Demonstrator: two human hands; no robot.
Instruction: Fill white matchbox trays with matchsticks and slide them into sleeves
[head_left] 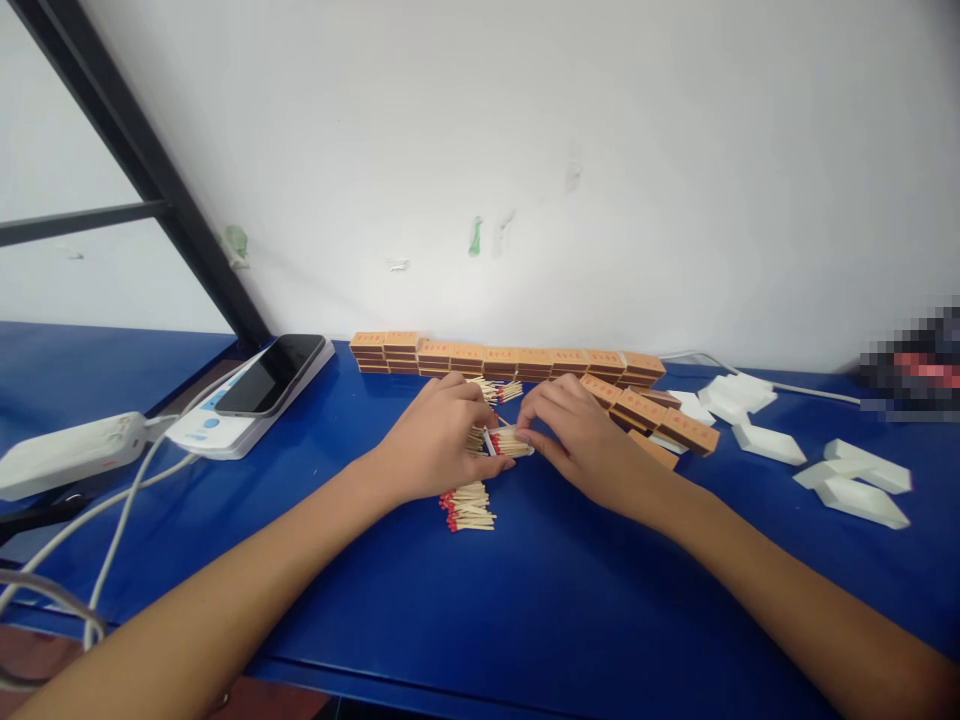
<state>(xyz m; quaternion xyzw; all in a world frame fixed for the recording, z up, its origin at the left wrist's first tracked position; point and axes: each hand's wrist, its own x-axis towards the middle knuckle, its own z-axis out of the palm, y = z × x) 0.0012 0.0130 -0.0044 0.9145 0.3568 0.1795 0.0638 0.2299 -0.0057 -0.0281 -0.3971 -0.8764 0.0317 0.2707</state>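
A small white matchbox tray [527,450] with red-headed matches [510,441] in it lies between my hands. My left hand [442,435] curls round its left end, thumb along the near side. At the right end, my right hand [574,430] grips the tray with bent thumb and fingers. Loose matches [471,506] lie in a pile just in front of my left hand, heads mostly to the left. Another bunch of matches [504,389] shows behind my hands, partly covered by the left fingers.
Stacked orange matchboxes [484,358] line the wall. More matchboxes [641,408] lie beyond my right hand, near white empty trays [862,483]. On the left, a phone [274,375] rests on a white device [225,425], beside a power strip [75,455] and cables. The blue table [585,610] has a front edge.
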